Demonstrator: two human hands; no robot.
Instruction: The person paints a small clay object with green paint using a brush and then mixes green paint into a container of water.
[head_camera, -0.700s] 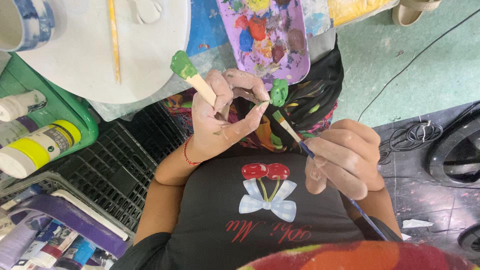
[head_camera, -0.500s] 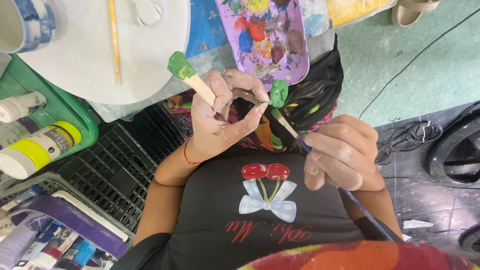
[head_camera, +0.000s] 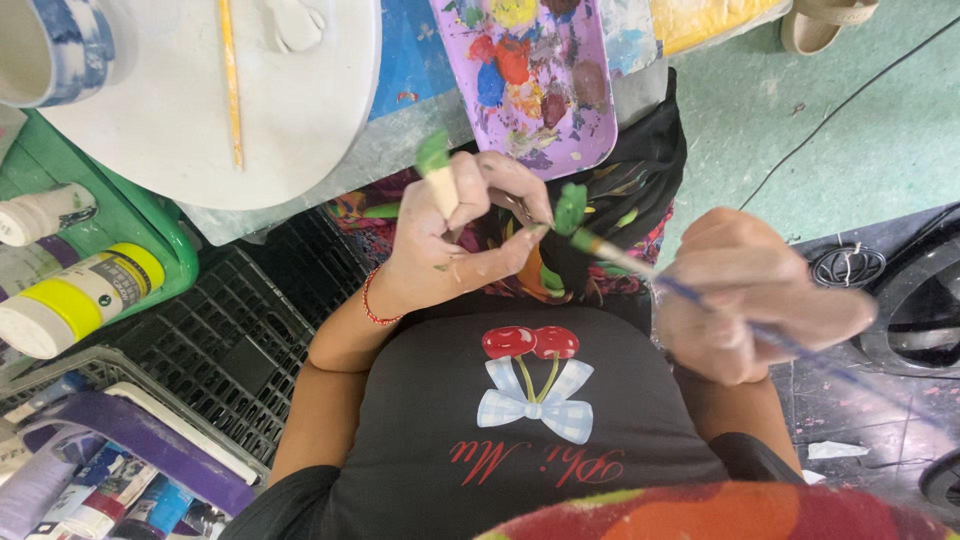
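My left hand (head_camera: 455, 240), with a red string bracelet on the wrist, grips a pale stick with a green-painted tip (head_camera: 433, 158). Its fingertips also pinch a small green piece (head_camera: 571, 207). My right hand (head_camera: 745, 300), blurred, holds a thin blue-handled paintbrush (head_camera: 640, 272). The brush's green-loaded bristles touch the underside of the small green piece. Both hands are over my lap, above a black shirt with a cherry-and-bow print.
A purple paint palette (head_camera: 590, 130) lies just beyond my hands. A white round board (head_camera: 160, 110) carries a yellow brush (head_camera: 231, 80), with a blue-and-white cup (head_camera: 50, 45) on it at top left. Left are paint bottles (head_camera: 70, 300) in a green tray and a black crate (head_camera: 220, 340). Cables cross the green floor (head_camera: 840, 110).
My left hand has turned, bringing the green-tipped stick more upright and closer to the palette. My right hand has shifted right with the brush still at the green piece.
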